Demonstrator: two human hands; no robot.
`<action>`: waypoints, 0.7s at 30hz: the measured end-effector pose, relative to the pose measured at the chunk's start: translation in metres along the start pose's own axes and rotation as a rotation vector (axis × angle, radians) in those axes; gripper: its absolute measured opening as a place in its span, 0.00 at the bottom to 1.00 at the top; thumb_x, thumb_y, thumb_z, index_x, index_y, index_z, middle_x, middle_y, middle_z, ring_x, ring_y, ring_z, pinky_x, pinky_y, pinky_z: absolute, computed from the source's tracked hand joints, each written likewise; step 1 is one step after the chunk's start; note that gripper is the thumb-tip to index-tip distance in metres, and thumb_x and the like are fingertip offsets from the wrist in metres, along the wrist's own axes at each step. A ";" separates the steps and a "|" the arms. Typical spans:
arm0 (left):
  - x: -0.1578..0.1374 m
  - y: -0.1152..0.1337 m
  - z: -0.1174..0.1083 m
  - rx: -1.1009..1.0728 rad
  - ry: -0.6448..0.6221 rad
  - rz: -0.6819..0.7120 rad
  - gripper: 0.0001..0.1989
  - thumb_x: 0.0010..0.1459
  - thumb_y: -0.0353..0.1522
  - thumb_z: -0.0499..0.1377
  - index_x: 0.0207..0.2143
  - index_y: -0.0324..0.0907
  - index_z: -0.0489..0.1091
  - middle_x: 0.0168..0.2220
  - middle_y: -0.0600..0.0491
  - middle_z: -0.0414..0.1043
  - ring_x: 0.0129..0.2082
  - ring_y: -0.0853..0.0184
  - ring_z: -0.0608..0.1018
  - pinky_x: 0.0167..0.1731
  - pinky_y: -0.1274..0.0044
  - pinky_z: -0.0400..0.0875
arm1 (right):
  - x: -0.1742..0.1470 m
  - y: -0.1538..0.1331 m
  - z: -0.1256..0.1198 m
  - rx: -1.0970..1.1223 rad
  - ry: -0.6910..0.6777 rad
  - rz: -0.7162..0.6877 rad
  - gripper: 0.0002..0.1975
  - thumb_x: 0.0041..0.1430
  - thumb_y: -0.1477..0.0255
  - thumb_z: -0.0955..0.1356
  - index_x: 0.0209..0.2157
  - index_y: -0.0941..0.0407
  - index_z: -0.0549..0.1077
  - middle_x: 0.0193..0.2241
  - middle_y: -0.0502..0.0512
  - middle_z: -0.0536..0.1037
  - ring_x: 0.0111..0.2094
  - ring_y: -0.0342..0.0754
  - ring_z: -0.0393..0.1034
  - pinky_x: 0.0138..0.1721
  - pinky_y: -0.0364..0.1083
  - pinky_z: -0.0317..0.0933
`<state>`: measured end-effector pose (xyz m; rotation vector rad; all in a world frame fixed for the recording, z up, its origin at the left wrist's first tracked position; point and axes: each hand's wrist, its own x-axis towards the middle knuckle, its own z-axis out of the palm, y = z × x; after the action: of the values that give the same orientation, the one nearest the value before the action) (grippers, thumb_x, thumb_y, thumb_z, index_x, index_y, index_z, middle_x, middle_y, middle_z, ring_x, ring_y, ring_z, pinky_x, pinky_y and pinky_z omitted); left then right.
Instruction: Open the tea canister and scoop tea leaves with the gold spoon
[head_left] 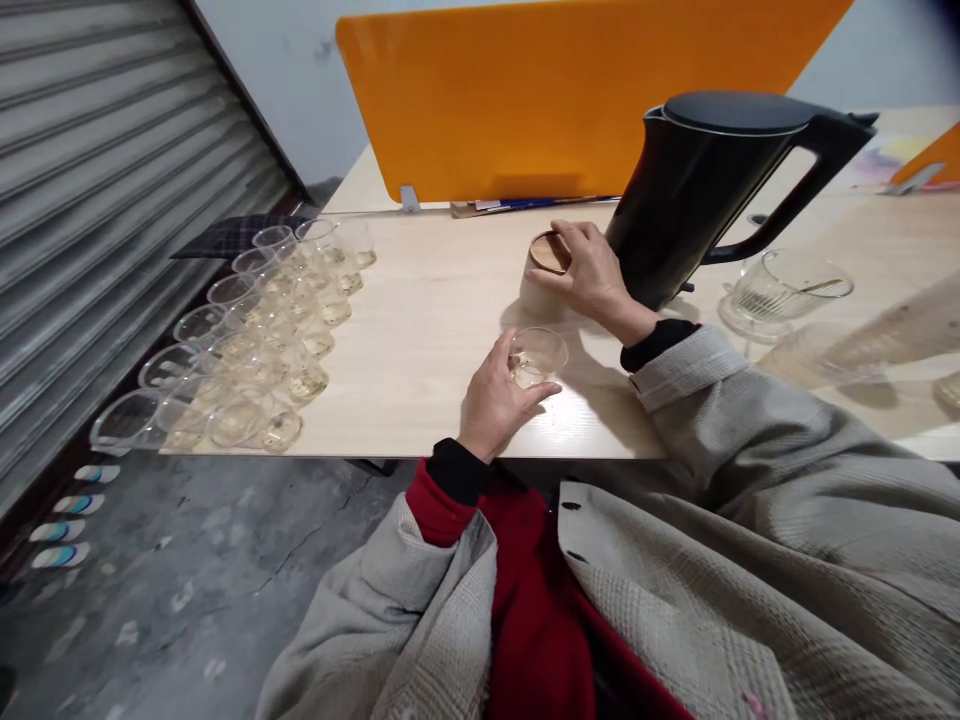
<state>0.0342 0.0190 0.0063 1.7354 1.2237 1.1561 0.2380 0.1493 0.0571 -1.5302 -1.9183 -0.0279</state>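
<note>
Near the front edge of the table, my left hand (496,400) is closed around a small clear plastic cup (541,352). A little pale liquid or residue seems to lie at the bottom of the cup. My right hand (589,270) grips the top of a pale canister (534,293), thumb and fingers on either side of its brown round top. Whether that top is a lid or the inside of the canister, I cannot tell. Just right of this hand stands a black electric kettle (679,190) with its lid down.
Rows of clear plastic cups (259,345) holding pale liquid and bits fill the table's left side. A ribbed glass cup (784,290) with a thin stick sits right of the kettle, near a stack of clear cups (900,320). An orange divider (510,100) stands behind.
</note>
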 end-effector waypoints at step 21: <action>-0.063 0.025 0.042 0.085 -0.090 0.447 0.44 0.63 0.44 0.69 0.74 0.46 0.51 0.67 0.36 0.66 0.67 0.47 0.72 0.61 0.54 0.76 | -0.152 -0.023 -0.101 -0.008 -0.042 0.003 0.36 0.61 0.53 0.73 0.66 0.54 0.69 0.59 0.68 0.73 0.59 0.67 0.71 0.58 0.65 0.71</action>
<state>0.0716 -0.0508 -0.0030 2.1718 0.8625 1.2700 0.2799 -0.0294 0.0667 -1.5501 -1.9507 -0.0029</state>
